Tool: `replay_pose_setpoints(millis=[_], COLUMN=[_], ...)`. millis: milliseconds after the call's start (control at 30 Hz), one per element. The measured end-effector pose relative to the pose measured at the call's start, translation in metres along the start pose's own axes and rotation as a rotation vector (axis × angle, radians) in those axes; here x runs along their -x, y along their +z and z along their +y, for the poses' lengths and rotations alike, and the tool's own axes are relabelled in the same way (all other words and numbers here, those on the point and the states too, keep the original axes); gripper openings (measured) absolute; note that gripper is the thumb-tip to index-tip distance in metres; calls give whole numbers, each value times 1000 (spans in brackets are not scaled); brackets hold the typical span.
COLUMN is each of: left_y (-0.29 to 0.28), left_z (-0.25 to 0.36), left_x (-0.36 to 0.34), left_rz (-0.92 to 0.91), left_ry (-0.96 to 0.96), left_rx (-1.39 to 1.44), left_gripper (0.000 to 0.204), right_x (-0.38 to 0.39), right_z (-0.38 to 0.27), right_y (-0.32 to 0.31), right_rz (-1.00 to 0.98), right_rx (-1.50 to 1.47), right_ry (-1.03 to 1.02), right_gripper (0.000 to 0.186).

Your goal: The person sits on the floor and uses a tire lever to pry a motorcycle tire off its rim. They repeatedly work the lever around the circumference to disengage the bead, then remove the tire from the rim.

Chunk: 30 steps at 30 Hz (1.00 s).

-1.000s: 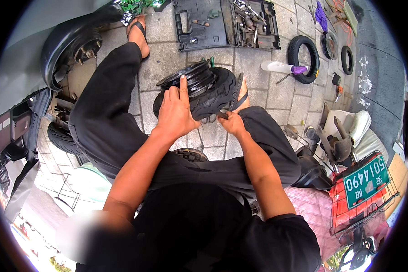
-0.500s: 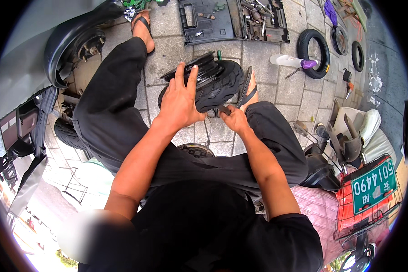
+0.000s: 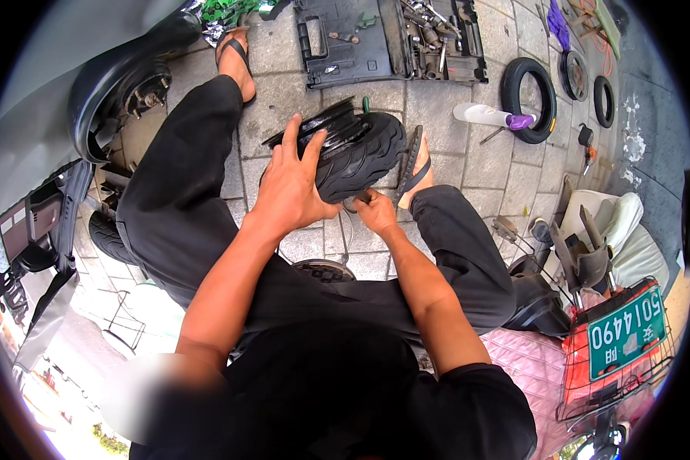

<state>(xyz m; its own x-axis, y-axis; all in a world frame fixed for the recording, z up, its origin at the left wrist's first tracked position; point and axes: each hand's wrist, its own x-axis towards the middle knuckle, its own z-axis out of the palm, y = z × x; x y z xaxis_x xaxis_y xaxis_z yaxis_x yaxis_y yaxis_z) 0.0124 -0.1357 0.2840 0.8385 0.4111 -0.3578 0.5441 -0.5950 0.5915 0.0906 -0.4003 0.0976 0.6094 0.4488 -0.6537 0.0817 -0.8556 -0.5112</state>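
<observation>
Between my feet is a small black wheel, its tyre partly off the glossy black rim; both are tilted above the paving. My left hand grips it, with fingers spread across the rim side and the thumb against the tyre's near side. Just below the tyre's near edge, my right hand is closed in a pinch at the tread. What lies between those fingers is mostly hidden. A thin cord or tube hangs below, between my hands. A green handle shows behind the wheel.
Beyond the wheel lies an opened black toolbox with several metal tools. To its right are a loose tyre and a white bottle with a purple cap. A vehicle's bare hub stands left; a scooter with a wire basket is at right.
The wheel appears slightly lower and more to the left, with both hands following it. My right hand has shifted left along the tyre's near edge; the dark flat piece at its fingers is now mostly hidden.
</observation>
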Motion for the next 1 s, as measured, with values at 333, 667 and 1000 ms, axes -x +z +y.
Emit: replay_pose_setpoints(millis=[333, 667, 1000], left_y=[-3, -4, -5], left_z=[0, -3, -1], left_x=[-3, -5, -7], left_rz=[-32, -23, -8], left_ry=[-5, -3, 17], left_rx=[-15, 45, -45], left_gripper=[120, 111, 106], right_x=[-3, 5, 3], right_z=[24, 13, 10], right_y=[13, 36, 16], right_rz=[-228, -393, -446], right_rx=[-346, -576, -507], right_ry=[113, 212, 204], right_gripper=[24, 21, 20])
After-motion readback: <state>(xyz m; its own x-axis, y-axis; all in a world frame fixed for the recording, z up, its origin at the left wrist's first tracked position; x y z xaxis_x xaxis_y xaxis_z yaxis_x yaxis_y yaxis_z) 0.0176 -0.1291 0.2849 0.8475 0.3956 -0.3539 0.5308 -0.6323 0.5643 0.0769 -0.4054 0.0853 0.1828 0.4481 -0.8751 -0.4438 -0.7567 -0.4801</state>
